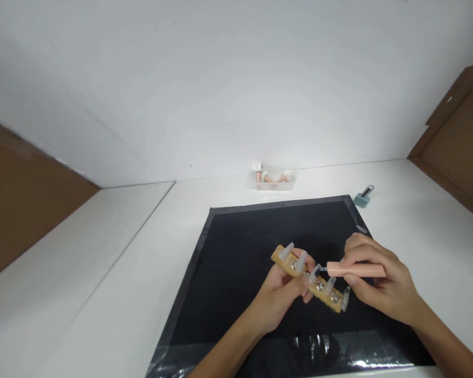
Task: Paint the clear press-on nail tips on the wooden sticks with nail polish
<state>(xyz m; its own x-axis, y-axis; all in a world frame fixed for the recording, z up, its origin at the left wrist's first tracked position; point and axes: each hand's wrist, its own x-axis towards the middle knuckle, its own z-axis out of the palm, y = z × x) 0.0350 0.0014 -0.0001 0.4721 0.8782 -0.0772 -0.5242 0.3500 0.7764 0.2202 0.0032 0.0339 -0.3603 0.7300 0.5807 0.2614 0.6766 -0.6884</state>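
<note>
My left hand (281,296) grips a tan nail display stand (323,295) around its middle, holding it tilted above the black mat. Several clear false nails (301,261) stick up from the stand, with shiny metal round pieces between them. In my right hand (382,273) is a nail polish brush with a peach handle (357,270), pinched between thumb and fingers. Its dark bristle tip points left and meets the middle false nail (314,273). Part of the stand is hidden behind my left fingers.
A black mat (236,252) with taped edges lies on the white table (150,262). At the back stands a clear tray (276,186) with several peach-and-white bottles. A small teal bottle with a grey top (362,199) sits by the mat's far right corner. Brown panels (461,131) flank both sides.
</note>
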